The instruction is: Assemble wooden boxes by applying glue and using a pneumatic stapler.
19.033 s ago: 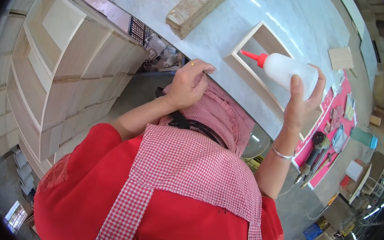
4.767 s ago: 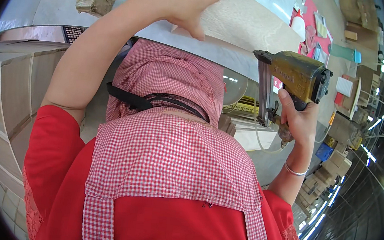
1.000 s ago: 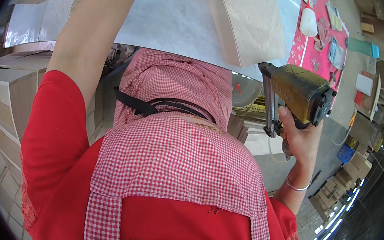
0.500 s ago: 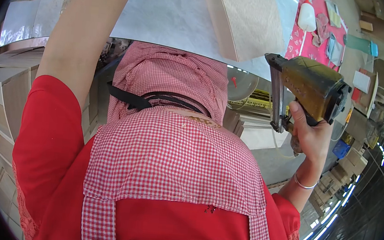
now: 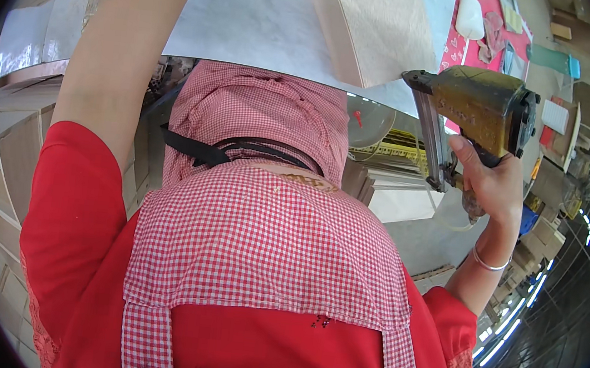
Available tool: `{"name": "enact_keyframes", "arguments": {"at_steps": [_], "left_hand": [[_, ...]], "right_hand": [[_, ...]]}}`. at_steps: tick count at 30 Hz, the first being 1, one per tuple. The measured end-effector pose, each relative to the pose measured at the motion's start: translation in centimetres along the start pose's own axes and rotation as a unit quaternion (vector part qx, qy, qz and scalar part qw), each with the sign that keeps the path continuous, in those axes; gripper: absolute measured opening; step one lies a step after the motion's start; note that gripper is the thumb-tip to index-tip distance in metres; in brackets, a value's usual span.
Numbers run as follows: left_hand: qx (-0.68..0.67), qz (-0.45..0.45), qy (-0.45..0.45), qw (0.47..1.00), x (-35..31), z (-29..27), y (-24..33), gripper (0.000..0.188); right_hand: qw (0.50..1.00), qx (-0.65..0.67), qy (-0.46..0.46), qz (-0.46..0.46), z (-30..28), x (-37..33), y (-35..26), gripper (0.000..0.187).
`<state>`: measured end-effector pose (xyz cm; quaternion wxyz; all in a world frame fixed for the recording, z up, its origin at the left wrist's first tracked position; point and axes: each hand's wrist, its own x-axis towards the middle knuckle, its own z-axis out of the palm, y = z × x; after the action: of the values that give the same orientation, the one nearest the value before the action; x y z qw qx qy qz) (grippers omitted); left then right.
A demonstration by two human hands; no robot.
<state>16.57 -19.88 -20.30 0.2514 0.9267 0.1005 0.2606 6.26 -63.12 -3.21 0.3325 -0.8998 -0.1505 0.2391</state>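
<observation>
My right hand (image 5: 490,177) is wrapped round the handle of a pneumatic nail gun (image 5: 474,108) with a worn yellow-brown body. The gun's nose meets, or nearly meets, the near right corner of a pale wooden panel piece (image 5: 383,28); I cannot tell if they touch. That piece stands on a shiny whitish worktop (image 5: 254,29), its upper part cut off by the picture's edge. My left forearm reaches forward over the worktop's left side, and the left hand lies beyond the top edge, out of sight.
Right of the panel, a pink cloth (image 5: 478,52) bears a white squeeze bottle (image 5: 470,17) with a red tip and a crumpled rag (image 5: 494,36). A teal bottle (image 5: 552,60) lies farther right. Stacked wooden boxes (image 5: 8,147) stand at the left. A thin air hose hangs below the gun.
My right hand has shifted a little to the right, and the nail gun has tilted, its nose moving slightly left toward the panel's corner. The left forearm has moved slightly left.
</observation>
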Motion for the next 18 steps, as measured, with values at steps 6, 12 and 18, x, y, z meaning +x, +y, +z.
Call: {"name": "enact_keyframes", "arguments": {"at_steps": [6, 12, 18], "left_hand": [[-0.014, 0.005, 0.031, 0.999, 0.1, 0.8, -0.2, 0.034], [0.016, -0.036, -0.010, 0.999, -2.2, -1.0, 0.4, 0.039], [0.074, -0.065, -0.034, 0.995, -14.4, -8.7, 4.5, 0.043]], "right_hand": [[0.999, -0.016, 0.027, -0.040, 0.0, -0.6, 0.8, 0.029], [1.000, 0.013, 0.013, 0.004, -0.3, -1.4, 0.6, 0.035], [0.991, -0.007, 0.112, 0.069, -1.6, -0.9, 2.6, 0.023]]}}
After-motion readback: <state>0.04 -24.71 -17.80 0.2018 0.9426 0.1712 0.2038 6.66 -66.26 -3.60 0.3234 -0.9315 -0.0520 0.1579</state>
